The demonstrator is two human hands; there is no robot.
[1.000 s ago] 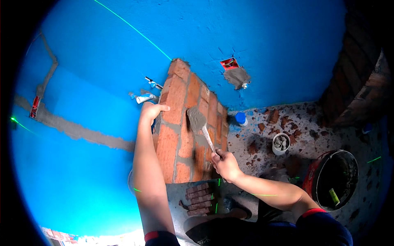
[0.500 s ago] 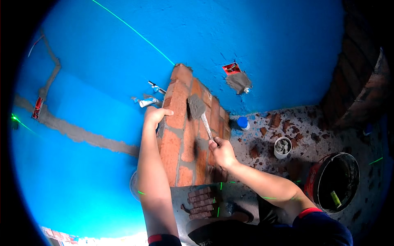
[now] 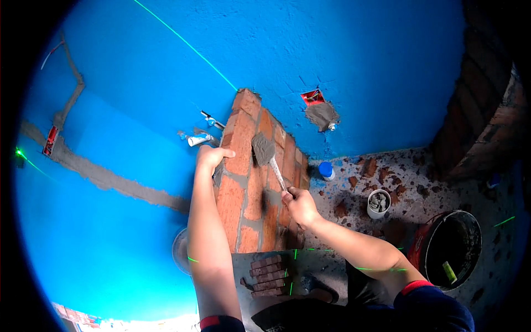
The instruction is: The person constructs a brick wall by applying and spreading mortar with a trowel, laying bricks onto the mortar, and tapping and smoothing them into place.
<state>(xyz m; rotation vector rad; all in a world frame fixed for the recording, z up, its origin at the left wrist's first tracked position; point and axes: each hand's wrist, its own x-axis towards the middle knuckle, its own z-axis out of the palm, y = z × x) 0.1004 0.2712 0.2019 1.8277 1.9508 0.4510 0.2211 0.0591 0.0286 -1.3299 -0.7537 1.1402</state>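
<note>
Now the grey, mortar-covered trowel [image 3: 264,149] sits farther along the red-orange brick wall [image 3: 229,203]

Compared with a second ago, the trowel has edged toward the wall's far end, while the bare left hand [image 3: 211,159] has kept its place at the left edge. That brings the blade roughly level with this hand, so both appear to attend to the same stretch of brick. The bare right hand [image 3: 301,206] has its fingers wrapped around the pale handle; whether the blade touches the wall cannot be told. The left thumb lies on the brick, but the other fingers are hidden, so how wide they stand cannot be told. Well to the right are a white cylindrical cup [image 3: 378,215] and, nearer, a large round red-and-black bucket [image 3: 418,243].
</note>
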